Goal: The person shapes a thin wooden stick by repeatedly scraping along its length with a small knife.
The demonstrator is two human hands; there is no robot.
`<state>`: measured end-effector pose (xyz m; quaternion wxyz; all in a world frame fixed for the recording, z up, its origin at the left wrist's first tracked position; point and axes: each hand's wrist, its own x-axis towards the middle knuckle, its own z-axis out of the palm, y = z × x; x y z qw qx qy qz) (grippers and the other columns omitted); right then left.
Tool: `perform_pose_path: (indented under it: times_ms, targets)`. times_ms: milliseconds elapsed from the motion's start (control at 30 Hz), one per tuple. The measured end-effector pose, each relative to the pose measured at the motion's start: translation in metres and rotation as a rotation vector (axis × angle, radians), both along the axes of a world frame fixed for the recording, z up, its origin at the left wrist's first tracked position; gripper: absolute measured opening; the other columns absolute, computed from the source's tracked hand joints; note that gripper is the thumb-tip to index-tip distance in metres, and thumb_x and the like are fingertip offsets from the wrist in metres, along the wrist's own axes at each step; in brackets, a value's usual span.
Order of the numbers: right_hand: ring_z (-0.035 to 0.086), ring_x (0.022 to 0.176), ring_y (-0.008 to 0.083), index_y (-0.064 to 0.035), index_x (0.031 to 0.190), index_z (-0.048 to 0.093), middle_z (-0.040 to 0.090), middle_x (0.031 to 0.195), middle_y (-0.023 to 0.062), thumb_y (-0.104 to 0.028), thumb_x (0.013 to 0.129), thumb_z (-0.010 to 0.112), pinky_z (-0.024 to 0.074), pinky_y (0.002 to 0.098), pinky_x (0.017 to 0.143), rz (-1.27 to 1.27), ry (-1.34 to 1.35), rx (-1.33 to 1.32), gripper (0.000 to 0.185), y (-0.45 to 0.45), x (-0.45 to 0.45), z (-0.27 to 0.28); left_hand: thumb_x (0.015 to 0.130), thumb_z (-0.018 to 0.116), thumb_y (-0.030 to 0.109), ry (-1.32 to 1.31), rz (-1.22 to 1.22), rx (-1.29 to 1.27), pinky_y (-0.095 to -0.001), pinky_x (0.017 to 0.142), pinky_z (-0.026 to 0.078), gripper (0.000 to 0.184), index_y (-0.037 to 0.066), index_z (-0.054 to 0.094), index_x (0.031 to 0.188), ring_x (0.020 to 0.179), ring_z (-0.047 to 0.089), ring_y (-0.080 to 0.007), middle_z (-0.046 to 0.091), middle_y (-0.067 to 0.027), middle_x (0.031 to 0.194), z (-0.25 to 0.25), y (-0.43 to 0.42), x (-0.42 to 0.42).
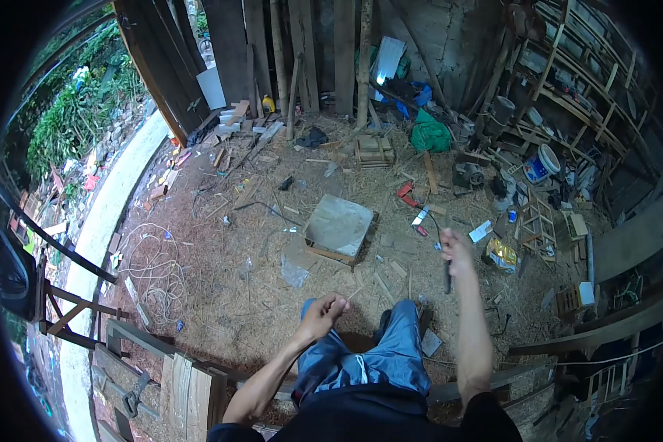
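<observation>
My left hand (pixel 323 318) is closed above my left knee, its fingertips pinching a thin, pale sliver of wood (pixel 354 293). Out to the right, my right hand (pixel 458 252) is wrapped round a dark, narrow tool (pixel 448 280). Part of that tool hangs below the fist; its exact kind does not show. In front of my knees stands a low, square wooden box-like stand (pixel 340 223) with a pale, worn top. A red power tool (pixel 406 193) lies on the ground beyond my right hand.
Wood scraps and shavings cover the dirt floor. A gold packet (pixel 502 255) and a wooden frame (pixel 539 228) lie at right. Coiled rope (pixel 157 272) is at left. A green sack (pixel 430 132) and a white bucket (pixel 541 163) stand farther back. Boards (pixel 190 390) are stacked at lower left.
</observation>
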<state>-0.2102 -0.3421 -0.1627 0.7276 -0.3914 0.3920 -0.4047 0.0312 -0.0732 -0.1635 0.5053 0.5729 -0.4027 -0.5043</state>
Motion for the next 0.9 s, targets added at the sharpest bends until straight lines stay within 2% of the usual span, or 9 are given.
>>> perform_pose_path:
  times_ms: [100, 233, 333, 533, 633, 700, 733, 833, 900]
  targets:
    - [0.034, 0.044, 0.0016, -0.0039, 0.095, 0.054, 0.051, 0.069, 0.0006, -0.024, 0.088, 0.061, 0.024, 0.0156, 0.036, 0.159, 0.087, -0.052, 0.022, 0.024, 0.01, 0.006, 0.097, 0.046, 0.023, 0.046, 0.062, 0.087, -0.0203, 0.048, 0.026, 0.02, 0.007, 0.058, 0.092, 0.054, 0.034, -0.0024, 0.042, 0.0069, 0.063, -0.018, -0.01, 0.009]
    - [0.034, 0.045, 0.0005, -0.0039, 0.107, 0.052, 0.054, 0.073, 0.0034, -0.018, 0.091, 0.056, 0.0254, 0.0153, 0.039, 0.466, -0.016, 0.007, 0.022, 0.088, 0.054, 0.038, 0.097, 0.046, 0.023, 0.09, -0.004, 0.076, -0.0201, 0.047, 0.025, 0.02, 0.007, 0.057, 0.092, 0.052, 0.033, -0.0027, 0.041, 0.0073, 0.061, 0.001, -0.024, -0.003]
    - [0.033, 0.046, 0.0007, -0.0035, 0.106, 0.051, 0.054, 0.073, 0.0039, -0.02, 0.092, 0.056, 0.0253, 0.0151, 0.04, 0.5, -0.073, -0.012, 0.022, 0.092, 0.065, 0.029, 0.097, 0.046, 0.024, 0.202, -0.083, 0.129, -0.0198, 0.048, 0.027, 0.02, 0.008, 0.057, 0.093, 0.054, 0.035, -0.0028, 0.042, 0.0065, 0.062, 0.006, -0.024, -0.001]
    - [0.035, 0.048, 0.0018, -0.0063, 0.099, 0.05, 0.056, 0.074, 0.0043, -0.017, 0.093, 0.053, 0.026, 0.0158, 0.041, 0.582, -0.035, -0.039, 0.012, 0.11, 0.072, 0.037, 0.096, 0.048, 0.021, 0.058, -0.06, 0.048, -0.0227, 0.05, 0.033, 0.019, 0.005, 0.058, 0.094, 0.056, 0.042, -0.0057, 0.047, 0.0044, 0.065, 0.01, -0.028, -0.008]
    - [0.036, 0.048, 0.0021, -0.006, 0.098, 0.05, 0.056, 0.074, 0.0043, -0.016, 0.092, 0.054, 0.0264, 0.016, 0.04, 0.62, -0.007, -0.014, 0.012, 0.121, 0.077, 0.038, 0.095, 0.049, 0.021, -0.136, 0.077, -0.082, -0.0229, 0.053, 0.038, 0.021, 0.003, 0.06, 0.097, 0.062, 0.047, -0.0066, 0.056, 0.0008, 0.071, 0.019, -0.031, -0.02]
    - [0.036, 0.047, 0.0021, -0.0043, 0.098, 0.05, 0.056, 0.072, 0.0039, -0.015, 0.092, 0.055, 0.0272, 0.0158, 0.039, 0.615, -0.004, 0.05, 0.013, 0.12, 0.073, 0.042, 0.094, 0.051, 0.018, -0.408, 0.13, -0.126, -0.0261, 0.056, 0.042, 0.02, 0.0, 0.06, 0.095, 0.065, 0.054, -0.0109, 0.061, -0.0066, 0.075, 0.029, -0.029, -0.024]
    - [0.036, 0.047, 0.0021, -0.0043, 0.098, 0.05, 0.056, 0.072, 0.0039, -0.015, 0.092, 0.055, 0.0272, 0.0158, 0.039, 0.616, -0.005, 0.053, 0.013, 0.118, 0.072, 0.042, 0.094, 0.051, 0.018, -0.408, 0.129, -0.122, -0.0261, 0.056, 0.042, 0.02, 0.0, 0.06, 0.095, 0.065, 0.054, -0.0109, 0.061, -0.0066, 0.075, 0.038, -0.027, -0.026]
    - [0.036, 0.046, 0.0015, -0.0012, 0.096, 0.052, 0.053, 0.07, 0.0011, -0.014, 0.092, 0.055, 0.0268, 0.0157, 0.038, 0.631, 0.047, 0.046, 0.014, 0.115, 0.069, 0.044, 0.091, 0.054, 0.014, -0.524, 0.136, -0.117, -0.0315, 0.061, 0.046, 0.016, -0.001, 0.06, 0.094, 0.07, 0.062, -0.0203, 0.063, -0.0152, 0.079, 0.053, -0.025, -0.031]
    - [0.035, 0.046, 0.0015, -0.0007, 0.096, 0.053, 0.052, 0.068, 0.0002, -0.015, 0.092, 0.054, 0.0264, 0.0161, 0.038, 0.545, 0.066, 0.043, 0.015, 0.103, 0.063, 0.04, 0.089, 0.054, 0.01, -0.633, 0.141, -0.178, -0.0364, 0.063, 0.048, 0.013, 0.0, 0.06, 0.094, 0.075, 0.063, -0.0319, 0.062, -0.0206, 0.084, 0.045, -0.023, -0.03]
